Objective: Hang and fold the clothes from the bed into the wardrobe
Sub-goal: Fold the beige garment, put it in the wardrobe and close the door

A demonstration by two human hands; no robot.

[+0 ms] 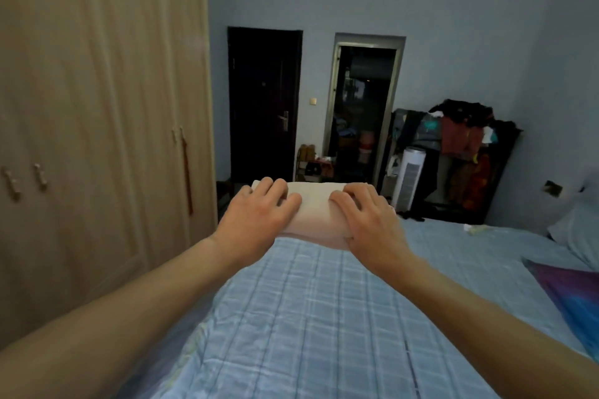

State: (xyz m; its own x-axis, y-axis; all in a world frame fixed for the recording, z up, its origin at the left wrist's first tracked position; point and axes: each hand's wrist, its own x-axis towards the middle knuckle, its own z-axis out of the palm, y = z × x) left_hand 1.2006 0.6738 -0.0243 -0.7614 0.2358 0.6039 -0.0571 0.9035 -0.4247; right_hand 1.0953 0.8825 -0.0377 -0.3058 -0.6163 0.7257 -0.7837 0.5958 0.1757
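- Nearest the camera, the left forearm point(113, 301) and right forearm point(486, 311) rise from the bottom corners of the frame toward its centre.
- The fingers point(275, 191) of the left hand point(259, 207) curl over the top of a pale folded garment point(316, 204). The fingers point(353, 194) of the right hand point(366, 214) do the same at its other end.
- The right thumb is tucked under the lower edge, and the left thumb is hidden. Both hands are grasping the bundle.
- The garment sits at mid-frame between the hands. It appears lifted clear of the bed point(324, 317), with its underside sagging slightly.
- The step in hand is probably carrying the bundle to the wardrobe point(97, 107), which fills the left of the frame.
- Keeping both ends level, with thumbs supporting from below, should stop the folds slipping open.
- The wardrobe doors look closed, so one hand will have to come free for a handle point(40, 176). Resting the bundle flat on one palm first would be safer than pinching a corner.
- A purple-blue cloth point(570, 295) lies at the lower right of the bed's checked cover.
- No brand, label or writing can be read anywhere.
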